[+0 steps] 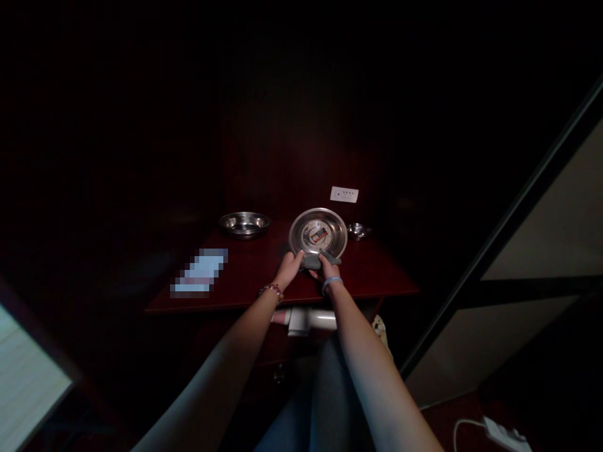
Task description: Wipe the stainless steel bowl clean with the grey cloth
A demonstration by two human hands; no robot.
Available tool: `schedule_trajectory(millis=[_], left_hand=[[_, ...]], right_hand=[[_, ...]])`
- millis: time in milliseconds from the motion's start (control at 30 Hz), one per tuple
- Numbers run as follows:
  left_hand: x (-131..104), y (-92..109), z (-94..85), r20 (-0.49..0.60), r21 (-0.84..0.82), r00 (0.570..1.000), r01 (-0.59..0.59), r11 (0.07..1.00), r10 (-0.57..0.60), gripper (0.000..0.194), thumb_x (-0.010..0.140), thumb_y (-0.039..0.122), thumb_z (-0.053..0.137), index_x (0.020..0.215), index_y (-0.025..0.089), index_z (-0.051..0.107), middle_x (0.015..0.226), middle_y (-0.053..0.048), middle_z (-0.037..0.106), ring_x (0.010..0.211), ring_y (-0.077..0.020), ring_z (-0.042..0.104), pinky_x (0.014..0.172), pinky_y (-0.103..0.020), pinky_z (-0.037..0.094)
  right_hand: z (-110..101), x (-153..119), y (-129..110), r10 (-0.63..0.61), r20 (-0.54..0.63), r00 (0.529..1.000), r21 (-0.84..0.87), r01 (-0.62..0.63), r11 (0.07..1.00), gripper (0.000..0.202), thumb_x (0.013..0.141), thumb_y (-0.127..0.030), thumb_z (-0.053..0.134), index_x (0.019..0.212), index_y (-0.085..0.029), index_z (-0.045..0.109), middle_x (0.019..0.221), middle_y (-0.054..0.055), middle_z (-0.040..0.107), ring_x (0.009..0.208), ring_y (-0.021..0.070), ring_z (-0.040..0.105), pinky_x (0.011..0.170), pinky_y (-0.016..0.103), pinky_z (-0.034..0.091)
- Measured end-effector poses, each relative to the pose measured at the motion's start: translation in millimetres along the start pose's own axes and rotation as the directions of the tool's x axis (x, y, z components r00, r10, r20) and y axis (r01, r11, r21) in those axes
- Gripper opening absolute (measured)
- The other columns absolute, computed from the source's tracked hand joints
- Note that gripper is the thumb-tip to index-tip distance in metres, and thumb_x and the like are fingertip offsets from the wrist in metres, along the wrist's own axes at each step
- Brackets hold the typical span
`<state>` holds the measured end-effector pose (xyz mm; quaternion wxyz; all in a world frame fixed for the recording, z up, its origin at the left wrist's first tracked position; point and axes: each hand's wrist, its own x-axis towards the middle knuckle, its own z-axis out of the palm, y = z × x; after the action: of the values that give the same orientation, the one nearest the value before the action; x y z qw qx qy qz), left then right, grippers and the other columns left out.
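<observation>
Metal basin (pixel 330 224) tilted; near rim at left grip (pixel 289 268), right grip (pixel 326 269) with cloth (pixel 310 262).

The bowl (pixel 316 227) is round, shiny metal with a pale rim and a dark-and-red label (pixel 320 235) at its centre. It is tilted, its inside facing the camera. The cloth (pixel 311 262), grey and bunched, lies against its near edge.

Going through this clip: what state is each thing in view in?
Held metal basin: tilted, inside facing the camera, label on its bottom
Left hand: closed on the basin's rim
Right hand: closed on the cloth
Gray cloth: bunched against the basin's near rim
Left metal basin: open side up
Small metal bowl: open side up
Wall socket: no plug visible
Pixelated item: cannot tell
</observation>
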<state>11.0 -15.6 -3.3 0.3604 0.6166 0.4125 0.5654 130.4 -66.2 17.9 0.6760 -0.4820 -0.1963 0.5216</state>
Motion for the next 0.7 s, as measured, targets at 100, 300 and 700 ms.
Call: schedule_trajectory(millis=[100, 300, 700], left_hand=[[1.0, -2.8, -0.8, -0.045, 0.000, 0.999, -0.020, 1.000, 0.020, 0.032, 0.081, 0.044, 0.052, 0.071, 0.015, 0.063, 0.071, -0.006, 0.068, 0.070, -0.0200, 0.061, 0.067, -0.028, 0.045], [1.3, -1.5, -2.6, -0.094, -0.007, 0.996, 0.000, 1.000, -0.001, 0.038, 0.083, 0.049, 0.050, 0.063, 0.017, 0.057, 0.060, -0.004, 0.060, 0.061, -0.0180, 0.056, 0.059, -0.027, 0.041], [1.3, 0.0, -5.6, -0.088, -0.067, 0.996, 0.016, 0.998, -0.022, 0.057, 0.083, 0.067, 0.043, 0.080, 0.015, 0.066, 0.074, -0.009, 0.070, 0.074, -0.0227, 0.065, 0.067, -0.029, 0.049]], right_hand=[[0.3, 0.5, 0.8, -0.001, 0.012, 1.000, 0.003, 0.001, 1.000, 0.014, 0.082, -0.022, 0.067, 0.094, -0.016, 0.064, 0.075, 0.002, 0.068, 0.067, 0.0144, 0.068, 0.060, 0.028, 0.062], [-0.4, 3.3, 3.2, -0.014, 0.013, 1.000, -0.008, 0.014, 1.000, 0.013, 0.080, -0.021, 0.070, 0.091, -0.016, 0.064, 0.079, 0.003, 0.069, 0.074, 0.0160, 0.069, 0.063, 0.029, 0.063], [1.1, -1.0, 0.0, -0.016, -0.002, 1.000, -0.029, 0.016, 0.999, 0.011, 0.080, -0.018, 0.070, 0.089, -0.014, 0.065, 0.082, 0.005, 0.069, 0.081, 0.0185, 0.070, 0.064, 0.030, 0.064]])
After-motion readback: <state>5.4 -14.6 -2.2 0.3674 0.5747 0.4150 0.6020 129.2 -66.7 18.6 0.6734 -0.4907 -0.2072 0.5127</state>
